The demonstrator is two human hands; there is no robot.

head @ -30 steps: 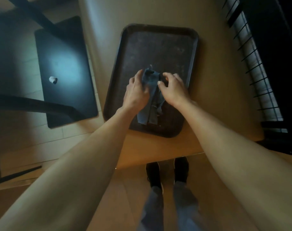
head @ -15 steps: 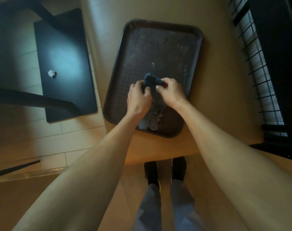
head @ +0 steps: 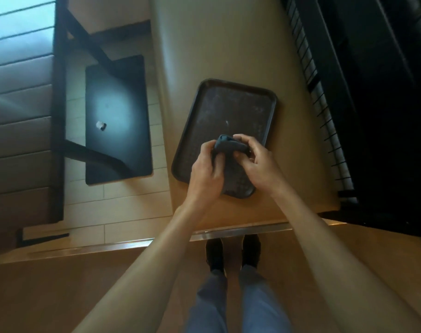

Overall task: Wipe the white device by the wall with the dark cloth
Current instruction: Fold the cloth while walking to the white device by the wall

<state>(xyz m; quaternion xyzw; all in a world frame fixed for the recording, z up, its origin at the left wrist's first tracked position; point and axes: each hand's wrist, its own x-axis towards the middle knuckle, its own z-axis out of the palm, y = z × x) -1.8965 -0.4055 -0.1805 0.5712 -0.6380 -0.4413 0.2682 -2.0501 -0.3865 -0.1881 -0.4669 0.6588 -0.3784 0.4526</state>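
Tan wooden tabletop (head: 228,44) runs up the middle of the view, its near edge just ahead of the person's dark shoes (head: 232,251) and grey trouser legs (head: 238,301).

Left of it, lower down: pale tiled floor (head: 128,212), and a black rectangular stool seat (head: 118,121) on a dark frame, with a small white crumpled scrap (head: 100,125) lying on the seat. A dark slatted railing (head: 324,111) runs along the right side of the tabletop; beyond it all is too dark to read.

Dark brown rectangular plastic tray (head: 238,102) lies flat on the tabletop, slightly skewed, textured floor scuffed with pale marks.

Both bare forearms reach in from below, meeting over the tray's near half.

Left hand (head: 208,171): fingers curled, gripping the left end of the dark blue-grey cloth (head: 228,145). Right hand (head: 257,162): fingers curled over the cloth's right end, thumb tucked under it.

The cloth is bunched into a short, thick roll, spanning between the two hands above the tray floor. Cannot tell whether it touches the tray.

White device named in the task: not identifiable in this view.
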